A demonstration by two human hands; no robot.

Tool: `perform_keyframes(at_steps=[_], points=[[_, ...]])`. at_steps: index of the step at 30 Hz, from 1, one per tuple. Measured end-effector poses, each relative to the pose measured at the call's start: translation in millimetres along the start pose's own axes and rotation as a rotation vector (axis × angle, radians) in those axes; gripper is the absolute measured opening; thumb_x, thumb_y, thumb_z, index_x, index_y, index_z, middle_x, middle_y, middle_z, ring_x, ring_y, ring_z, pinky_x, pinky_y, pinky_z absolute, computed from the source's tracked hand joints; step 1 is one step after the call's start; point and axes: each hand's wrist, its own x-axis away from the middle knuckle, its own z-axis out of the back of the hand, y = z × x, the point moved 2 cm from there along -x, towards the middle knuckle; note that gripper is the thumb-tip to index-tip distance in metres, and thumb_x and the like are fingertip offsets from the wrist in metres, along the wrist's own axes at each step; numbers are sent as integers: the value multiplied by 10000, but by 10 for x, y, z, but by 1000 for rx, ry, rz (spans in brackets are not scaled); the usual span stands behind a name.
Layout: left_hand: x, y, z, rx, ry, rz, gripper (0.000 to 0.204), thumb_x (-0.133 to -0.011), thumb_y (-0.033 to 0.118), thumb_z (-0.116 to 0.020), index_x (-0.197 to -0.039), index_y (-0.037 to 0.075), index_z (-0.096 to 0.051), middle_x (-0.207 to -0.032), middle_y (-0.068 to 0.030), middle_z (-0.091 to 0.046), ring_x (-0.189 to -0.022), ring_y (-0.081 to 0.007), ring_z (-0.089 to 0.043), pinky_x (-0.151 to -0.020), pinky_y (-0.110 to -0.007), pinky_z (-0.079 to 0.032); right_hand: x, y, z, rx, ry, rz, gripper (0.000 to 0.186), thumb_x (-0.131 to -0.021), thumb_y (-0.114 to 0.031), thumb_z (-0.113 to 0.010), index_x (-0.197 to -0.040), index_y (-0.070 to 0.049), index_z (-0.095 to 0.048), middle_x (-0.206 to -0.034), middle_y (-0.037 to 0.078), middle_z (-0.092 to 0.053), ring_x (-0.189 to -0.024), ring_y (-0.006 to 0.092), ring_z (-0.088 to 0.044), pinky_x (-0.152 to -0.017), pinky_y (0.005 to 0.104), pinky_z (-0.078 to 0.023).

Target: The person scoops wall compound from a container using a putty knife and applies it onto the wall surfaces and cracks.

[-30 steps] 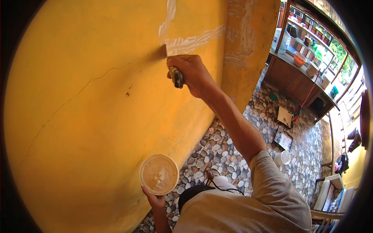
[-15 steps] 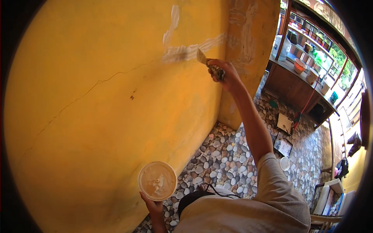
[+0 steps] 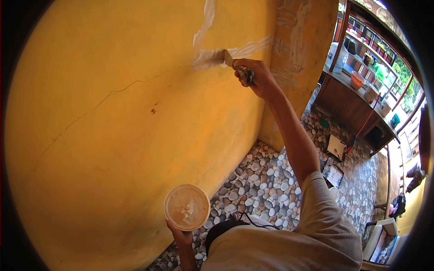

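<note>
My right hand (image 3: pixel 253 77) is wrapped round the handle of a putty knife (image 3: pixel 228 58), its blade against the yellow wall (image 3: pixel 122 149). The blade lies over a band of whitish filler (image 3: pixel 248 49) that runs toward the corner. Another filler streak (image 3: pixel 204 28) rises from the band's left end. From there a thin dark crack (image 3: pixel 110 93) slants down to the left, bare of filler. Low and near my body, my left hand (image 3: pixel 181 235) holds a round tub of beige putty (image 3: pixel 186 207) from below, its open top facing up.
The floor (image 3: pixel 253 189) has a pebble pattern. A pillar with more filler (image 3: pixel 294 67) adjoins the wall on the right. Beyond stand a brown cabinet (image 3: pixel 346 101) bearing an orange bowl (image 3: pixel 357 80) and containers, and a black tray (image 3: pixel 332 172) on the floor.
My right hand and the putty knife have shifted slightly left and the blade now lies along the filler band. The tub stays in my left hand; the whole view has shifted slightly.
</note>
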Motion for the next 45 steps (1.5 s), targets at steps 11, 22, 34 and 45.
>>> perform_keyframes(at_steps=[11, 22, 34, 45], points=[[-86, 357, 186, -143, 55, 49, 580, -940, 535, -340, -1349, 125, -382, -1360, -44, -434, -1229, -224, -434, -1009, -405, -385, 435, -89, -914, 66, -12, 71, 198, -844, -149, -597, -883, 44, -620, -643, 80, -567, -497, 112, -538, -396, 220, -388], [-82, 756, 1135, -808, -7, -218, 602, -945, 557, -267, -1351, 126, -378, -1386, -45, -403, -1267, -233, -392, -1043, -409, -344, 903, 1025, -2223, 535, 299, 448, 368, -822, -111, -559, -1112, 113, -534, -619, 200, -593, -537, 296, -624, -515, 343, -487], [125, 867, 601, -1354, -306, -554, 898, -775, 35, -667, -1408, -37, -34, -1368, -209, -331, -1247, -290, -387, -1050, -381, -296, 773, 489, -791, -8, 159, 148, 228, -831, -182, -602, -927, 24, -620, -643, 91, -583, -441, 127, -506, -390, 255, -395], [103, 731, 685, -1395, -163, -545, 936, -766, 173, -728, -1399, -53, -76, -1361, -226, -333, -1232, -311, -406, -1041, -383, -292, -127, 131, -28, 26, 314, 37, 180, -814, -166, -631, -794, 0, -564, -623, 85, -568, -457, 138, -508, -411, 249, -401]])
